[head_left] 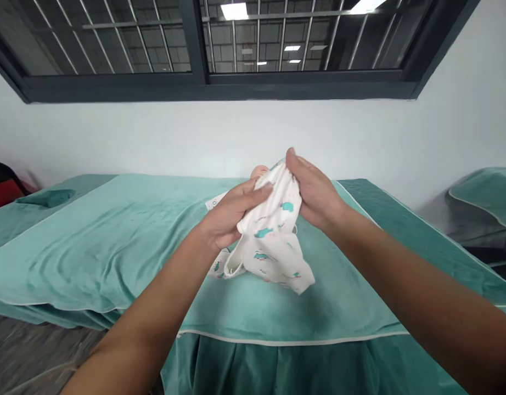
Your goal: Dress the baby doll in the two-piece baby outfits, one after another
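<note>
Both hands hold up a small white garment (pixel 273 247) printed with teal shapes, above a teal-covered bed (pixel 113 247). My left hand (pixel 230 211) grips its left side with fingers curled into the cloth. My right hand (pixel 314 192) pinches the top right of the garment. The lower part of the garment hangs down and touches the bed cover. Behind the cloth a small pinkish rounded thing (pixel 259 171) peeks out, mostly hidden. A white tag or paper (pixel 215 202) lies on the cover just left of my left hand.
A folded dark teal cloth (pixel 47 197) lies at the bed's far left. A red and black object (pixel 4 186) sits at the left edge. Another teal-covered bed (pixel 487 192) stands at the right. A white wall and dark-framed window are behind.
</note>
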`<move>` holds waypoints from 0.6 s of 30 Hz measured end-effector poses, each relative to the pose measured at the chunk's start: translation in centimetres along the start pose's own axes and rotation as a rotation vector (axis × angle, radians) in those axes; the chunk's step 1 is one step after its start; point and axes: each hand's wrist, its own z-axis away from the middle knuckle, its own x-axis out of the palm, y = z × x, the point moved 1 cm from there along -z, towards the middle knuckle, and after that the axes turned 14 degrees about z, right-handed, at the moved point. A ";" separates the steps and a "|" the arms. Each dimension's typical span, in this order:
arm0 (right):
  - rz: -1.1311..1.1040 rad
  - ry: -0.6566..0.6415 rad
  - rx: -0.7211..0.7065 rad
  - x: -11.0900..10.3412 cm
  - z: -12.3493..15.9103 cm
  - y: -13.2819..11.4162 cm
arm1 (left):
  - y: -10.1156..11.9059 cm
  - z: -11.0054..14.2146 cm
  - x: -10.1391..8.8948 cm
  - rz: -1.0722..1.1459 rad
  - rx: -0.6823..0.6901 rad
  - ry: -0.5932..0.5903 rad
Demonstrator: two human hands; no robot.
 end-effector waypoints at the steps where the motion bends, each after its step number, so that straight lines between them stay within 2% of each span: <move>1: 0.017 0.029 -0.002 -0.1 -0.3 -0.1 | -0.2 0.0 -0.1 -0.018 -0.054 -0.028; 3: 0.056 0.043 -0.009 -0.4 -0.7 -0.2 | -0.4 0.0 -0.2 -0.041 -0.083 -0.035; 5: 0.078 0.002 -0.013 -0.6 -0.6 -0.2 | -0.4 -0.2 -0.4 -0.011 0.019 0.027; 7: 0.072 -0.111 0.012 -0.7 -0.2 0.1 | -0.3 -0.6 -0.7 0.056 0.170 0.114; 9: 0.077 -0.299 0.068 -0.5 0.5 0.6 | -0.2 -1.0 -1.1 0.099 0.251 0.178; 11: 0.097 -0.453 0.124 -0.2 1.1 1.2 | -0.3 -1.4 -1.5 0.115 0.248 0.199; 12: 0.097 -0.472 0.143 -0.1 1.2 1.4 | -0.4 -1.5 -1.6 0.122 0.218 0.192; 14: 0.050 -0.387 0.161 0.1 1.2 1.8 | -0.7 -1.6 -1.8 0.143 0.122 0.157; 18: -0.107 -0.108 0.149 0.3 0.4 2.3 | -1.5 -1.3 -1.9 0.150 -0.033 0.089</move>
